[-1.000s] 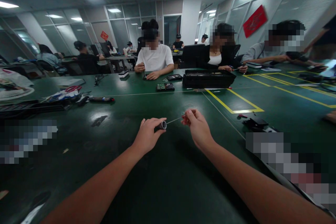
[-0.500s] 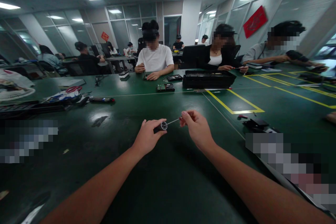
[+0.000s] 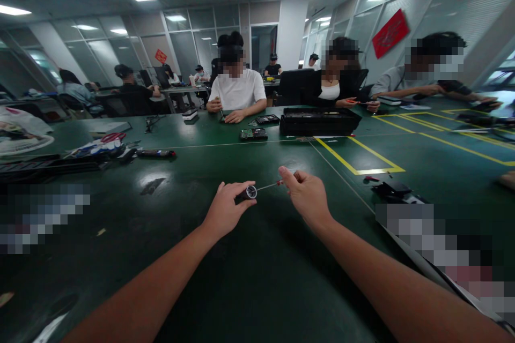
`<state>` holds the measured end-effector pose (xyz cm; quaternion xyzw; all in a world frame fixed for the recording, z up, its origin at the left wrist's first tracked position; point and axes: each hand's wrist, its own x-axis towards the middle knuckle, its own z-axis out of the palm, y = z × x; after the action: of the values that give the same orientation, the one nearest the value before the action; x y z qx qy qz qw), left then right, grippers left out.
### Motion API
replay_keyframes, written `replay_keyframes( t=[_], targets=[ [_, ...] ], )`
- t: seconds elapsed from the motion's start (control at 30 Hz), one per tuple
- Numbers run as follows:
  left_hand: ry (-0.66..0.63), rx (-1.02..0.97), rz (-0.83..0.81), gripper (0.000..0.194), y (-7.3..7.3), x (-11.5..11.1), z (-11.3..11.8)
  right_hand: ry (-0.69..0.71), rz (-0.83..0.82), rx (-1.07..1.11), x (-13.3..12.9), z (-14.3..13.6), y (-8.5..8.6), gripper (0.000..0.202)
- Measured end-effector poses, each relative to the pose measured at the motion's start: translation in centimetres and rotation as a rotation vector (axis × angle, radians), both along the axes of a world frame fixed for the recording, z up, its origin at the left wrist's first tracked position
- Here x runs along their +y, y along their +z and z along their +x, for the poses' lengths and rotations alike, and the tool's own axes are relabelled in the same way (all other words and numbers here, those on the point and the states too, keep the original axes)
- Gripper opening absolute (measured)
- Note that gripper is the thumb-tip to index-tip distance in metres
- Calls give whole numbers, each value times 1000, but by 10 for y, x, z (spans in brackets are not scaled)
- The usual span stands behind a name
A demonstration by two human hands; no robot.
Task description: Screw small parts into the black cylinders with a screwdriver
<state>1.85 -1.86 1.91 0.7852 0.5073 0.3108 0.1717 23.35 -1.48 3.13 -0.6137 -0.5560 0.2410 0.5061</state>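
Observation:
My left hand grips a short black cylinder with a silvery ring at its end, which faces me; it may be a flashlight body, but I cannot be sure. In my right hand is a thin screwdriver, its reddish handle pinched between thumb and fingers and mostly hidden. The metal shaft points left, and its tip reaches the ringed opening of the cylinder. Whether the tip touches anything inside is too small to tell. Both hands are held above the green table.
A black open case and a green circuit board lie beyond my hands. To the left are a dark pen-like tool and red-handled scissors. Black parts lie at right. Several people sit opposite, one in a white shirt.
My right hand has shifted slightly right and its thumb has lifted, showing more of the reddish handle end. My left hand and the cylinder have hardly moved.

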Motion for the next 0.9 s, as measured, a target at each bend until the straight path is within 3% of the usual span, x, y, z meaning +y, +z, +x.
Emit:
replay_keyframes(
  t=[0.23,0.47,0.53,0.67,0.9],
  targets=[
    [5,10,-2,42,0,0,0,23,50,-122,-4,-1,6,59],
    [12,2,-17,42,-5,3,-3,285,185,-86,-10,-6,10,19],
    [12,2,-18,41,-5,3,-3,301,186,-137,-11,-5,11,20],
    [20,6,-18,41,-4,3,-3,252,126,-261,-10,-4,12,41],
    [28,13,-10,40,-3,3,-3,307,116,-212,-13,-6,10,34]
  ],
)
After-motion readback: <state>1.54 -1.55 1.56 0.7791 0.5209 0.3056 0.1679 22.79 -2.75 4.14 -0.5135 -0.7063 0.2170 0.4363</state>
